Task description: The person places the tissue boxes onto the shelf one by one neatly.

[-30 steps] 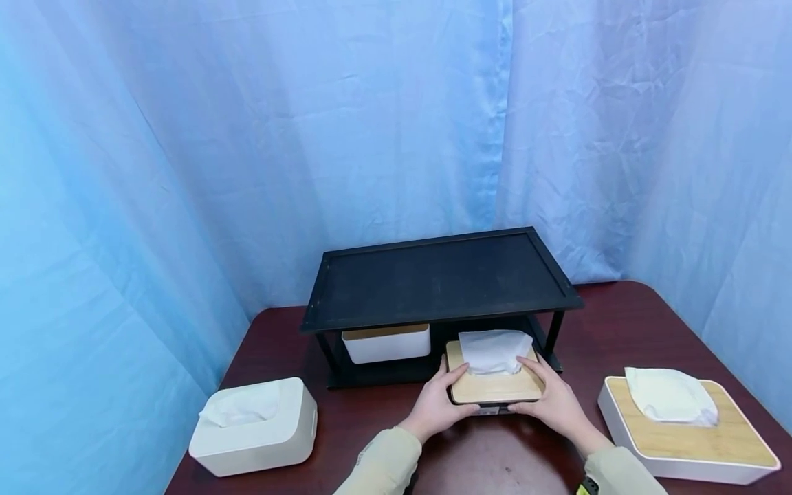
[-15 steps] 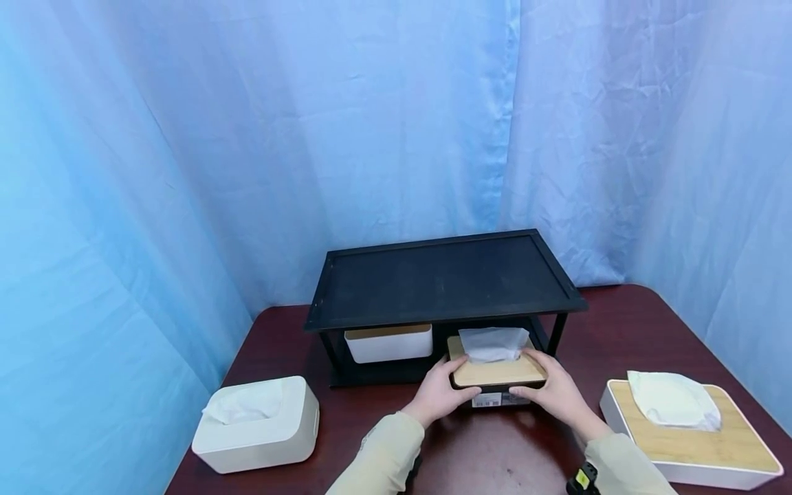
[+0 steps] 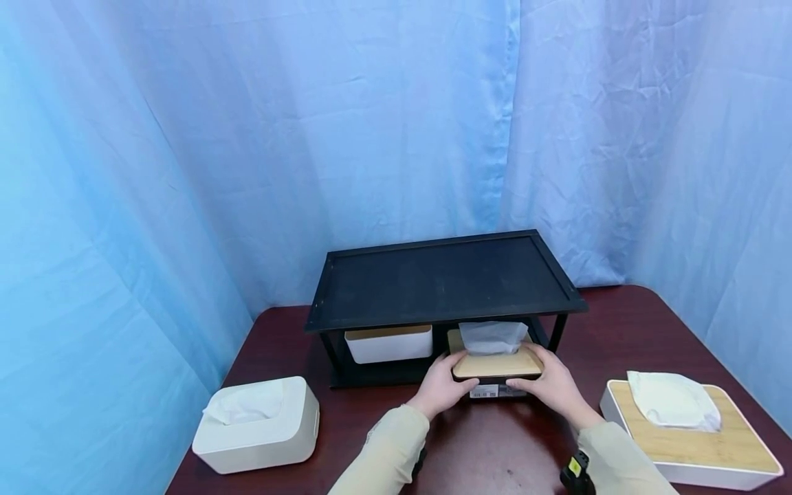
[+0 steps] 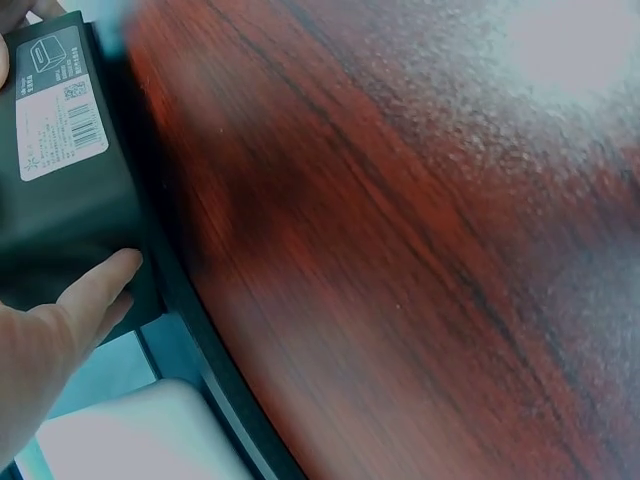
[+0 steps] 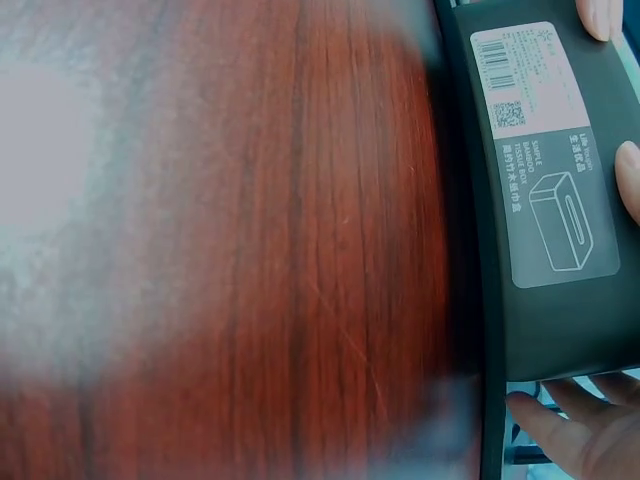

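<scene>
Item 1: black tissue box with bamboo lid, at the front of the lower tier, right-hand half, of a black two-tier rack. A white tissue stands up from its slot. From the head view we cannot tell how far the box reaches beneath the upper tier.

Item 2: left hand, gripping the left end of item 1, thumb on the front face, a finger over the lid's edge.

Item 3: right hand, gripping the opposite end likewise. The head view gives us both thumbs; the right wrist view alone shows us fingers under the right end.

Item 4: front label. We see it only as a small pale strip from the head; the right wrist view lets us read "SIMPLE BAMBOO TISSUE BOX" beside a barcode, QR code and line drawing.

Item 5: white box with wood-coloured top, on the lower tier, left of item 1; we note its upper tier and surroundings only from the head.

Item 6: white tissue box, table, left.

Item 7: white-sided, bamboo-topped tissue box, table, right.
</scene>
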The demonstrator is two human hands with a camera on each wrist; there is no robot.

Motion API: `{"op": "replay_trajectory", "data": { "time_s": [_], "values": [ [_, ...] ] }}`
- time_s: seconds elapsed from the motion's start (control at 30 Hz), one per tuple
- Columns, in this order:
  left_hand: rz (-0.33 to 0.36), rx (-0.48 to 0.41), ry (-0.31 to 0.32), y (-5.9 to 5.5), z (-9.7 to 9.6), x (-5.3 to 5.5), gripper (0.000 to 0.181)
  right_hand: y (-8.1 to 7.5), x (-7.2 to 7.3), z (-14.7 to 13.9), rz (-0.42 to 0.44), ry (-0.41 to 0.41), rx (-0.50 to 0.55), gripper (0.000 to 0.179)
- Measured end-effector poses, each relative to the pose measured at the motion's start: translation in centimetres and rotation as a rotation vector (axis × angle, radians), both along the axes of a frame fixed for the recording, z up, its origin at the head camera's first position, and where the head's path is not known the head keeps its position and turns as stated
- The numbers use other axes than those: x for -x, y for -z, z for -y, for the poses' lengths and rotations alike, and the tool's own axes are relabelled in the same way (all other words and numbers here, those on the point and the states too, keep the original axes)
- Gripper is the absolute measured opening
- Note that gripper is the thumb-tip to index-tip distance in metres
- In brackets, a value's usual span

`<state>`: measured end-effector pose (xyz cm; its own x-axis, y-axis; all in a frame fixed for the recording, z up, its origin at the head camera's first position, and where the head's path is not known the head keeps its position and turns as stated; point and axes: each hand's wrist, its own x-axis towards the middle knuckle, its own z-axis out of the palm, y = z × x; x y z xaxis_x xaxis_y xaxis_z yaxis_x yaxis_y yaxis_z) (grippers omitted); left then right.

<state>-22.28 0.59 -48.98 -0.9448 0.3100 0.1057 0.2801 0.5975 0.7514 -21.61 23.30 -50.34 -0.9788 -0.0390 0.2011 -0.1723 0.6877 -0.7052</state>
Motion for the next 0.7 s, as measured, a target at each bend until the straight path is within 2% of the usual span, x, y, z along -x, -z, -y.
{"op": "replay_trajectory", "data": {
  "time_s": [0.17, 0.37, 0.57, 0.7],
  "values": [
    [0.011, 0.023, -0.036, 0.3, -0.4, 0.5, 0.055, 0.0, 0.3, 0.0, -0.014, 0.006, 0.001, 0.078],
    [0.038, 0.030, -0.047, 0.1, -0.6, 0.1, 0.055, -0.1, -0.1, -0.1, -0.023, 0.011, -0.005, 0.076],
    [0.033, 0.045, -0.006, -0.7, -0.2, -1.1, 0.055, -1.1, -1.8, -0.8, -0.001, 0.041, -0.074, 0.080],
    [0.017, 0.082, -0.017, -1.2, 0.3, -2.1, 0.054, -1.8, -3.4, -1.1, -0.036, 0.032, -0.101, 0.073]
  ]
}}
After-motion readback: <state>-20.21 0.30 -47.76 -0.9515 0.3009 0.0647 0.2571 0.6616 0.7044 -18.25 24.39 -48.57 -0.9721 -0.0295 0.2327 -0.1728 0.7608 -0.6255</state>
